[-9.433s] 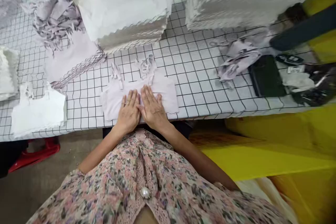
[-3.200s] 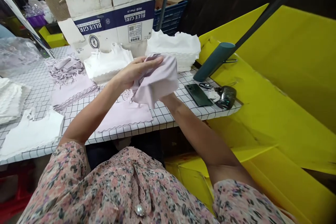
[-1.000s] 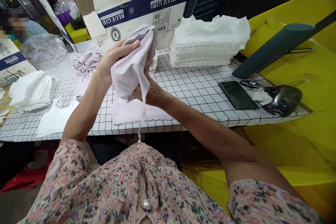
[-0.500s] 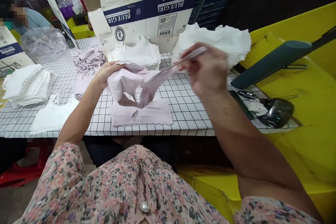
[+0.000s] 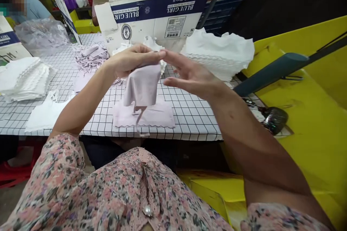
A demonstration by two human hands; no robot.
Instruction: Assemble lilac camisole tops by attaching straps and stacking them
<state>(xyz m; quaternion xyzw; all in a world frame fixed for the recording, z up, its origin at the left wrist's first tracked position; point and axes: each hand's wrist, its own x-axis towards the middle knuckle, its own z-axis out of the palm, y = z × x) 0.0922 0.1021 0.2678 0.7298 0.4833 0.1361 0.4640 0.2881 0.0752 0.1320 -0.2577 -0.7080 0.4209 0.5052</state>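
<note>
Lilac camisole (image 5: 142, 86) hung mid-frame, pinched by our left hand (image 5: 130, 61), our right hand (image 5: 189, 75) open just beside it; smoothing it would need both.

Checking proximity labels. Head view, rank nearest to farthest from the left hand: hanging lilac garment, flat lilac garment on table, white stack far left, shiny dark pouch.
1. hanging lilac garment, gripped in the left hand.
2. flat lilac garment, on the table just below.
3. white stack, far left, and shiny dark pouch, far right: too close to call.
</note>
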